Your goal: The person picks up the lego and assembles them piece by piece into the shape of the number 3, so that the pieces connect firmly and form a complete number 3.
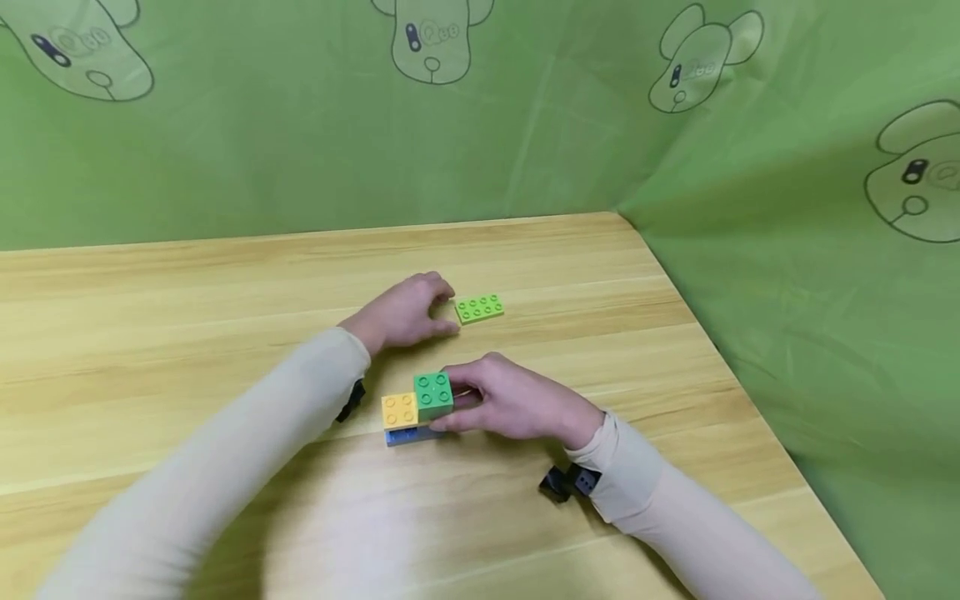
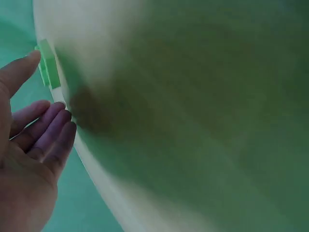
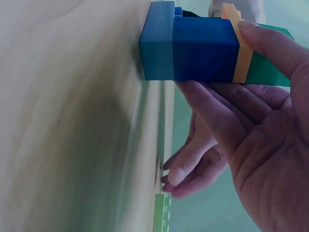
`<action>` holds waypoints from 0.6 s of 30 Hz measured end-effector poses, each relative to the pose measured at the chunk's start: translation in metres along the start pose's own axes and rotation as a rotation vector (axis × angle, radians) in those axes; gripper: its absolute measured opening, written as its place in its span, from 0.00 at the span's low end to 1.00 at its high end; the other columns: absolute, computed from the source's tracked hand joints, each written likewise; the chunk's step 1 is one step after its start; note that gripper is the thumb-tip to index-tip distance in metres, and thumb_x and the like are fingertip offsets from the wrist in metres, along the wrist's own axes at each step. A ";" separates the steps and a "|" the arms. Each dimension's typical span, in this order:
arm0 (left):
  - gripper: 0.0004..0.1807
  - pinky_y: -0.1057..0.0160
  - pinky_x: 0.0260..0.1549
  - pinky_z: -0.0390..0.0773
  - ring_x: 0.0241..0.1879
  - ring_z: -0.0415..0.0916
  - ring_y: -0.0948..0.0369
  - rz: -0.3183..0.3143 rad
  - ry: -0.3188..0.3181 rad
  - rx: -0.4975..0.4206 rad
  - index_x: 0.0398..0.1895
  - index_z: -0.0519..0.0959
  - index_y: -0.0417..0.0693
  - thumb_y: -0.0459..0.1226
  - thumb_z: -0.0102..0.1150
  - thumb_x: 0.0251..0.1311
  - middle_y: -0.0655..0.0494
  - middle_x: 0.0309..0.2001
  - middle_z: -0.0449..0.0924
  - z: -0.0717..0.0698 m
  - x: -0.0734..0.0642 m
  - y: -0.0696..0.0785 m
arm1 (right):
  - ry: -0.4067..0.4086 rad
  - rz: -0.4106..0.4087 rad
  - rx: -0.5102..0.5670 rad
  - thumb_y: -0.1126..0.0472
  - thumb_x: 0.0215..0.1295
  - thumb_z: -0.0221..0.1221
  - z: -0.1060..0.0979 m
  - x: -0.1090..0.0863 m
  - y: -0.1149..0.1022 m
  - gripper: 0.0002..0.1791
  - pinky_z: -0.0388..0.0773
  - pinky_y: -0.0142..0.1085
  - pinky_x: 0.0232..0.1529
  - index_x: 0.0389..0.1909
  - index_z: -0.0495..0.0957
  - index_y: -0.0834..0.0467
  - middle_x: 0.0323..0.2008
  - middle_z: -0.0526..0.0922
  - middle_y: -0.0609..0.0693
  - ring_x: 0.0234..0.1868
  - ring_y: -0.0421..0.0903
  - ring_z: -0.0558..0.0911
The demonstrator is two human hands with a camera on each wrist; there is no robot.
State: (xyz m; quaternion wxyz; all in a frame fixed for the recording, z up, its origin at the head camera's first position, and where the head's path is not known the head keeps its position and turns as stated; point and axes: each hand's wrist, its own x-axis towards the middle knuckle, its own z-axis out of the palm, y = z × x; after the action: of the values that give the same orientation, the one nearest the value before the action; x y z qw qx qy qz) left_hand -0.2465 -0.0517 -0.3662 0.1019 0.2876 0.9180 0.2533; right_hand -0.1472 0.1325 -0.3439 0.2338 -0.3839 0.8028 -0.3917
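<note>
1. Behind the wooden table (image 1: 187, 333) hangs a big green curtain (image 1: 300, 150).
2. Right hand (image 1: 517, 396): thumb and fingers pinch a brick stack (image 1: 413, 410) of blue, yellow and green.
3. Left hand (image 1: 405, 312): thumb and fingers are apart, with nothing between them. It is nearer the lime brick (image 1: 480, 310).
4. Lime brick: flat on the table, just right of the left fingertips, long side running left to right. Touching? Cannot tell.
5. Curtain letters (image 1: 438, 33): too blurry to read.

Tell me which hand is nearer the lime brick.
Left. The left hand is beside the lime brick; the right hand, holding the stack, is farther, lower in the head view.
</note>
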 end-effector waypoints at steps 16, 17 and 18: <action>0.28 0.61 0.49 0.72 0.45 0.67 0.55 -0.044 -0.098 0.162 0.55 0.76 0.36 0.47 0.67 0.60 0.50 0.45 0.69 0.005 0.019 0.025 | 0.009 -0.011 -0.022 0.57 0.61 0.69 0.000 -0.002 0.002 0.11 0.81 0.31 0.41 0.41 0.81 0.57 0.36 0.85 0.40 0.37 0.36 0.83; 0.26 0.61 0.49 0.72 0.45 0.67 0.55 -0.037 -0.096 0.163 0.54 0.77 0.36 0.46 0.67 0.61 0.50 0.44 0.69 0.005 0.020 0.025 | 0.009 -0.010 -0.017 0.58 0.61 0.69 0.000 -0.002 0.002 0.11 0.81 0.31 0.41 0.41 0.81 0.58 0.36 0.85 0.41 0.37 0.36 0.83; 0.25 0.60 0.48 0.72 0.45 0.67 0.55 -0.030 -0.094 0.166 0.53 0.77 0.36 0.45 0.67 0.61 0.50 0.44 0.69 0.005 0.021 0.025 | 0.008 -0.008 -0.010 0.58 0.61 0.69 0.000 -0.002 0.002 0.11 0.82 0.31 0.41 0.42 0.81 0.58 0.37 0.85 0.41 0.37 0.36 0.83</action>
State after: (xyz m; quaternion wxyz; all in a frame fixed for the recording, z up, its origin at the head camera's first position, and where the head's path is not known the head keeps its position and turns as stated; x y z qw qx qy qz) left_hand -0.2496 -0.0199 -0.3582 0.1244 0.2931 0.9342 0.1609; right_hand -0.1465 0.1350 -0.3453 0.2269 -0.3867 0.8041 -0.3904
